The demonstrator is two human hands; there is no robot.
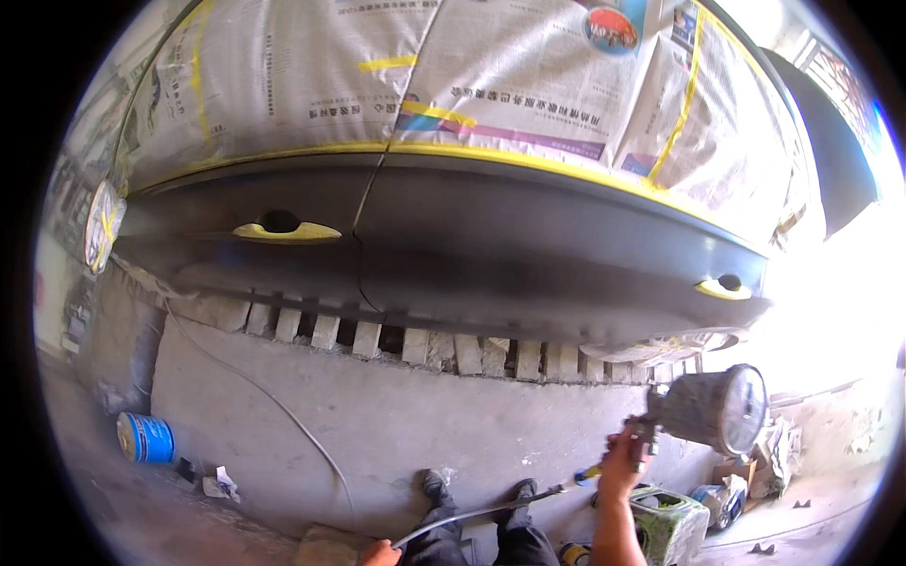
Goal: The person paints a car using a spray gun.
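Fingers of the right hand (618, 467) curl tightly around a metal spray gun (645, 432) with a squat, cylindrical grey cup (710, 408), at lower right of the frame. At the bottom edge, the left hand (380, 554) closes around a smooth, flexible grey hose (462, 516); its separate fingers cannot be made out. Across the middle stretches a curved, smooth dark-grey car side (528, 236), its door handle (302, 232) pale yellow. Above it, wrinkled newspaper (519, 80) is edged with yellow masking tape (311, 150). Rough-faced blocks (366, 340) line the concrete floor (396, 415) below.
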